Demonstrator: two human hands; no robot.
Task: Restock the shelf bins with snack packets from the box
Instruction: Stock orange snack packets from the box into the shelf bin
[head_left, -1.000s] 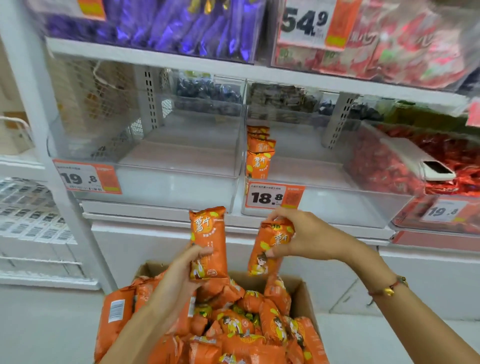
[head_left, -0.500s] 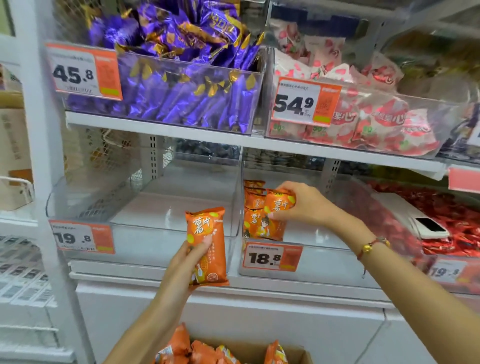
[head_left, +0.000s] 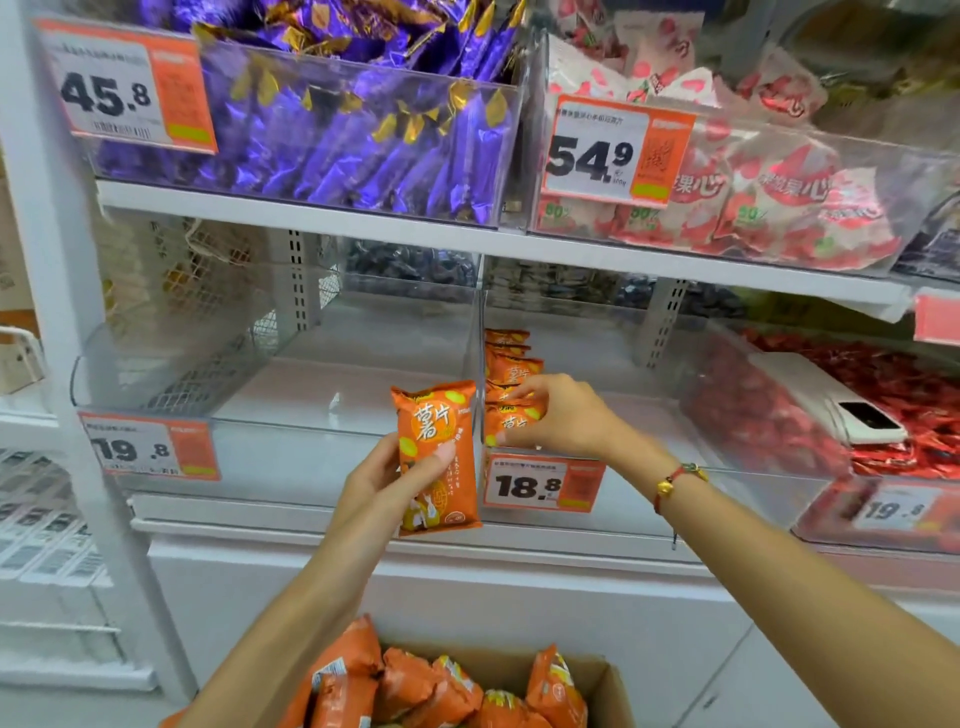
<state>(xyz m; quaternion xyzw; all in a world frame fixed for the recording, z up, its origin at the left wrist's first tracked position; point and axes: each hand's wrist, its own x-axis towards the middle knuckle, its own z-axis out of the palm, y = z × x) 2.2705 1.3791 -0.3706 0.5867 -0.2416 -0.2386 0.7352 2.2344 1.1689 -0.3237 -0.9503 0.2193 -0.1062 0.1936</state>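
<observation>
Orange packets are going into the clear bin (head_left: 649, 415) marked 18.8, so you are doing well to seat each one upright against the row (head_left: 511, 364) along the bin's left wall. Your right hand (head_left: 566, 415) is pinching a packet (head_left: 511, 418) at the front of that row; press it flush before letting go. Your left hand (head_left: 384, 478) is gripping the next packet (head_left: 436, 447) just outside the bin, left of the divider. More are waiting in the box (head_left: 608, 686) below.
</observation>
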